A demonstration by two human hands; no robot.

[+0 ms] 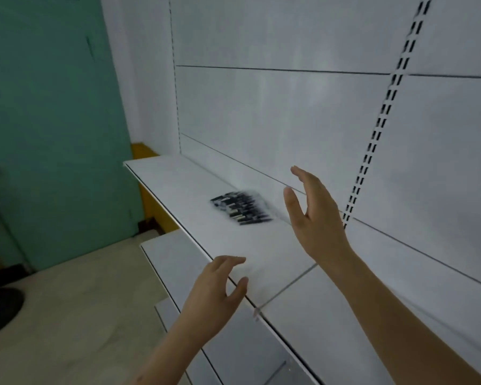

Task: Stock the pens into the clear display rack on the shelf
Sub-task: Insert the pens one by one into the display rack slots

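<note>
Several black pens (240,208) lie side by side in a blurred clear display rack (257,197) on the white shelf (178,187), near its back panel. My right hand (313,215) hovers open just right of the pens, fingers spread and pointing up, holding nothing. My left hand (217,290) is lower, over the shelf's front edge, fingers apart and empty. Neither hand touches the pens or the rack.
White back panels (289,107) rise behind the shelf, with a slotted upright (383,115) at the right. Lower white shelves (167,257) step out below. A green wall (53,134) and a beige floor (81,315) lie to the left, with a dark round base (0,312) on it.
</note>
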